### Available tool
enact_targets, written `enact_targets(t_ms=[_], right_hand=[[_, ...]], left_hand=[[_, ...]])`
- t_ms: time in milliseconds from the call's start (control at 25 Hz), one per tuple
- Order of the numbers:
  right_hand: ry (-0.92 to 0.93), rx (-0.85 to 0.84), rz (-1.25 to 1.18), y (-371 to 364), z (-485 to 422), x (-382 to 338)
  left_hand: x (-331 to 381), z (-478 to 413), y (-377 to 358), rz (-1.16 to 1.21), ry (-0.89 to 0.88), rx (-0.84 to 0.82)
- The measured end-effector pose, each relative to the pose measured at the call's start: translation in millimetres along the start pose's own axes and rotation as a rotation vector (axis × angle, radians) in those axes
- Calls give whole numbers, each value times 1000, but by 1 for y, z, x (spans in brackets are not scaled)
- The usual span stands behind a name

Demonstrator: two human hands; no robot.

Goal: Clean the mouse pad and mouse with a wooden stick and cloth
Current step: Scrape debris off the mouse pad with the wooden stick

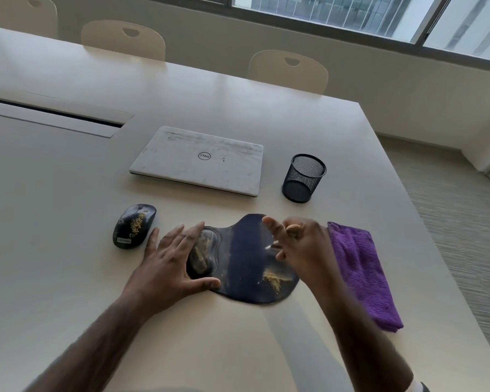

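The right hand [297, 244], blurred, pinches what seems a thin wooden stick [270, 246]; the left hand [176, 261] lies open, pinning the mouse pad [246, 258]. Hasty scraping could flick crumbs toward the Lenovo mouse [134, 226] at nine o'clock.

You can read two brand marks here. The closed laptop [198, 161] carries a round "DELL" logo on its lid, upside down from where you stand. The mouse [134, 226] has a small "Lenovo" label at its near end.
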State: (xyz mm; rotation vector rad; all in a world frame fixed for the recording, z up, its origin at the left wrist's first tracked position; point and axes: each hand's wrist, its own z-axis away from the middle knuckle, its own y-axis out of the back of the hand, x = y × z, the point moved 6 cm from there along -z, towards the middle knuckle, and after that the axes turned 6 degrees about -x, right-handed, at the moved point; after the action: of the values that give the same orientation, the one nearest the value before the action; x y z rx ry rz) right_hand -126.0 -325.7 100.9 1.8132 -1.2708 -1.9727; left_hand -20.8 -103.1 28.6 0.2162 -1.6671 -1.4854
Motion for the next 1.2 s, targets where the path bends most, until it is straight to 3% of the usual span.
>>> enact_targets(t_ms=[200, 440, 640, 880, 1080, 1200], right_hand=[[25, -217, 52, -24, 37, -6], [-54, 15, 3, 11, 16, 13], [-18, -119, 83, -18, 50, 5], [-39, 47, -41, 6, 18, 0], [-31, -75, -16, -20, 39, 7], [2, -27, -77, -11, 27, 1]], left_hand=[[-3, -3, -2, -26, -8, 4], [-12, -6, -10, -40, -19, 0], [-15, -7, -11, -33, -23, 7], [-16, -8, -13, -35, -30, 18], [-15, -7, -12, -39, -25, 5], [-15, -7, -12, -45, -29, 1]])
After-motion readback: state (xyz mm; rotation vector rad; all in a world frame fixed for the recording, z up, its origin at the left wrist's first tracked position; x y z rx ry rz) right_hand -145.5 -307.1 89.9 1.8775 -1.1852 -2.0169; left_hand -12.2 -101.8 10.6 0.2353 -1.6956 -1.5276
